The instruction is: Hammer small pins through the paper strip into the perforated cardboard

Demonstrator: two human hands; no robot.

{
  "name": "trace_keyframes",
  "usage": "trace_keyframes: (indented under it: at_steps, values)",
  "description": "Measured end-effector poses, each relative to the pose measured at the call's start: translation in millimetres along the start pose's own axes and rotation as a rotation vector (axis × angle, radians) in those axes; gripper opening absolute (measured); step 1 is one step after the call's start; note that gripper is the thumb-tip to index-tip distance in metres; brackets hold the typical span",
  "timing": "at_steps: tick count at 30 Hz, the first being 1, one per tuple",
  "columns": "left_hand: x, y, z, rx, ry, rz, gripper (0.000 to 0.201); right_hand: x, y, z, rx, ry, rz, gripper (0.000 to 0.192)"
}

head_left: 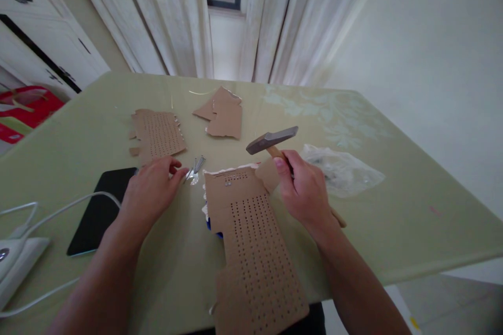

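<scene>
A right hand (304, 188) grips a hammer (272, 141) high on its handle, head raised over a perforated cardboard sheet (253, 235) lying mid-tabletop (393, 230). The left hand (151, 188) — fingers curled, tips reaching — touches a small pile of nails (196, 167) just beside the sheet. Good practice here: pinch one nail upright, tap lightly first. Both forearms angle inward — wrists low.

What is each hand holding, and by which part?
The right hand grips the hammer by its wooden handle, just below the head. The left hand holds nothing; its fingertips reach the nails.
</scene>
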State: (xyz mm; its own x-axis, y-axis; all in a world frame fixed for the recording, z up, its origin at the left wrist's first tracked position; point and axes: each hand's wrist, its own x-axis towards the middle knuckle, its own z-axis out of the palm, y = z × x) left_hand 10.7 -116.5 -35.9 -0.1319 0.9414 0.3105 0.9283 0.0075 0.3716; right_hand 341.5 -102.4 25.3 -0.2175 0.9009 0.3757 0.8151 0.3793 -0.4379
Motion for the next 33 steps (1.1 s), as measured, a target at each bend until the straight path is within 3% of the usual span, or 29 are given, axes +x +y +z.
trace_keyframes:
  at_steps: [3, 7, 10, 14, 17, 20, 23, 25, 28, 33]
  values:
    - [1, -5, 3.7, 0.051, -0.160, -0.077, 0.030, -1, 0, 4, 0.013, 0.001, -0.015, 0.029]
    - [4, 9, -0.7, 0.120, -0.397, -0.188, 0.030, -3, 1, 8, 0.017, 0.023, -0.037, 0.030]
    - [3, 14, -1.2, 0.135, -0.449, -0.165, 0.028, -3, 0, 10, 0.022, 0.032, -0.043, 0.030]
    - [-1, 7, 3.3, 0.162, -0.408, -0.131, 0.027, -3, -1, 11, 0.033, 0.023, -0.055, 0.030]
    - [2, 5, 2.9, 0.152, -0.282, -0.141, 0.024, -3, -3, 11, 0.030, 0.018, -0.054, 0.031]
    - [6, 19, -2.7, -0.136, -0.097, -0.161, 0.023, -3, -4, 11, 0.031, 0.010, -0.053, 0.032]
    - [0, 48, -8.1, -0.545, 0.101, -0.067, 0.031, -3, -5, 10, 0.039, -0.001, -0.053, 0.032]
    - [-8, 68, -9.2, -0.703, 0.212, -0.013, 0.021, -3, -6, 10, 0.045, -0.006, -0.052, 0.031]
    - [-18, 87, -7.5, -0.818, 0.127, 0.062, 0.012, -3, -7, 10, 0.050, -0.012, -0.049, 0.031]
    - [-20, 91, -3.9, -0.730, 0.036, 0.139, 0.009, -2, -6, 11, 0.049, -0.018, -0.048, 0.032]
